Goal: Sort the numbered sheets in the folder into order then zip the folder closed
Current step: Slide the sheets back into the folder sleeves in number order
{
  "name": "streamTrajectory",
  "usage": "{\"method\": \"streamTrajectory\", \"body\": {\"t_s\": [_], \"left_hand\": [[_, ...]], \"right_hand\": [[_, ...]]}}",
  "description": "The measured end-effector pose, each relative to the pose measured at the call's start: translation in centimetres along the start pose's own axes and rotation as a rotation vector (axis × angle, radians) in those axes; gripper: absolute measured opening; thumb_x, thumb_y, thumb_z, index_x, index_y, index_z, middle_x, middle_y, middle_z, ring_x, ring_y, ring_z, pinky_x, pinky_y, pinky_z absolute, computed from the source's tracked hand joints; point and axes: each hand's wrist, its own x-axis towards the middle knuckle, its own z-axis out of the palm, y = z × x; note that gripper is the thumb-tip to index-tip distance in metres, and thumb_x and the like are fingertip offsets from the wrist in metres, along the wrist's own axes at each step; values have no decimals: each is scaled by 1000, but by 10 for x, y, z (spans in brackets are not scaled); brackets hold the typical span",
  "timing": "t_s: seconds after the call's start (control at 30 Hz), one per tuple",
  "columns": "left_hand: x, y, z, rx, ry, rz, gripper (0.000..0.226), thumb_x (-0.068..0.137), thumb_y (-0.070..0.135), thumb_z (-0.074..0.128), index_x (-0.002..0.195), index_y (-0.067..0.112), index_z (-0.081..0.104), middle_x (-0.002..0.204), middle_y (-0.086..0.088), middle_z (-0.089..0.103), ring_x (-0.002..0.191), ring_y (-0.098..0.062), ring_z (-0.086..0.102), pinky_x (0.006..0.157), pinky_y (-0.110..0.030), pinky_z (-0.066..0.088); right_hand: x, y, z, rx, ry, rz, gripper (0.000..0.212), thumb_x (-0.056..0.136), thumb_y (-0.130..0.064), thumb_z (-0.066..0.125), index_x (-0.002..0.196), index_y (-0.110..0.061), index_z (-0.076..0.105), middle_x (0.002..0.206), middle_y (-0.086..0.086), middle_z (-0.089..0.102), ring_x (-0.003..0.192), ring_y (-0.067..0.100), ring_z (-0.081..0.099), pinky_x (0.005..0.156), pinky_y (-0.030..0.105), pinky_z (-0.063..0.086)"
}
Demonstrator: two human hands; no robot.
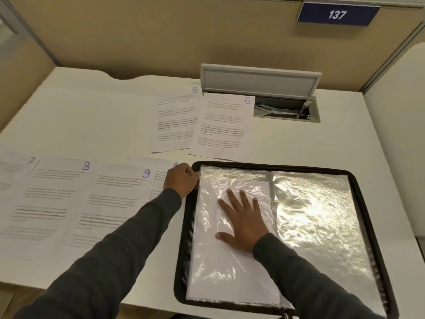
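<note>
Right hand: the right hand (241, 217) lay flat with fingers spread and straight, palm pressed on the left-hand plastic sleeve (213, 261)
Left hand: the left hand (180, 180) sat at the folder's far-left corner with fingers curled; whether they pinched the sleeve's edge or the paper beneath could not be told
Folder: the folder (276, 166) lay open at the near right of the desk (92, 116), black zip rim all round; its near edge lay close to the desk's near edge
Right-hand sleeve: the right-hand sleeve (317, 215) was crinkled and glaring with light
Hidden sheet: a half-hidden sheet (158, 180) lay under the left hand, touching the folder's left rim, its number covered
Near row: sheet 9 (112, 203), sheet 8 (50, 199) and sheet 7 (11, 176) ran leftward with side edges overlapping, sheet 7 cut by the frame's left edge
Far pair: sheet 5 (177, 125) lay with its right edge under sheet 6 (223, 125); the near edge of sheet 6 came close to the folder's far rim
Cable hatch: the cable hatch (285, 109) stood with its lid (259, 81) raised, its near-left corner touched by sheet 6
Open room: bare desk at the far left beyond the near row, and a strip right of the folder
Wall: the partition (161, 38) carried a blue sign (337, 14) reading 137
</note>
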Motion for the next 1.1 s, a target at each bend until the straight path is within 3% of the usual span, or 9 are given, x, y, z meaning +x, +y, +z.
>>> {"method": "streamTrajectory", "body": {"t_s": [0.07,0.13,0.2,0.27,0.4,0.53,0.73,0.87,1.1], "left_hand": [[19,-1,-13,12,77,5,25,86,41,68,79,18,59,85,2,64,85,-21,61,77,-30,48],[43,-2,-26,48,169,-22,30,86,45,66,94,17,59,102,-4,62,98,-26,59,85,-34,49],[67,0,-34,117,244,-70,48,86,50,64,113,11,55,118,-12,55,111,-31,54,92,-41,47],[88,1,-39,245,288,-135,66,85,56,62,125,7,47,127,-16,48,117,-34,50,97,-45,43],[121,-4,-46,321,267,-319,84,75,69,66,126,6,42,131,-18,45,119,-34,48,101,-43,38],[142,-6,-51,303,250,-379,92,66,69,75,125,6,44,127,-17,49,114,-31,51,98,-40,41],[164,-9,-57,38,172,-446,82,70,47,84,129,8,42,127,-17,52,116,-34,54,101,-44,46],[165,-14,-62,-154,247,-426,59,91,17,63,140,4,33,138,-21,49,123,-38,52,105,-44,44],[140,-35,-96,-157,415,-297,45,88,3,55,132,2,48,131,-22,53,119,-40,53,100,-43,47]], "right_hand": [[5,-5,-4,15,24,29,95,87,-75,46,161,-32,4,168,4,-16,154,38,-14,121,58,-6],[13,-11,-10,46,54,71,93,88,-76,41,161,-29,5,168,5,-13,154,37,-11,123,56,-3],[24,-16,-16,69,96,93,94,86,-78,34,161,-26,8,169,7,-10,155,37,-8,124,55,0],[36,-18,-22,71,116,99,93,88,-75,39,161,-25,11,169,8,-7,155,37,-6,124,55,1],[55,-22,-33,67,151,87,91,90,-69,48,161,-24,14,169,8,-6,155,37,-4,123,56,3],[68,-24,-39,65,154,95,90,91,-68,48,161,-25,12,169,9,-7,155,37,-5,123,56,2],[72,-26,-36,72,137,120,89,92,-68,48,161,-26,11,169,8,-8,155,36,-7,123,55,0],[69,-25,-34,92,138,110,88,92,-67,48,161,-26,13,169,7,-6,155,35,-5,124,55,4],[64,-19,-35,131,91,80,87,93,-63,51,160,-27,10,169,5,-7,156,31,-2,125,49,15]]}}
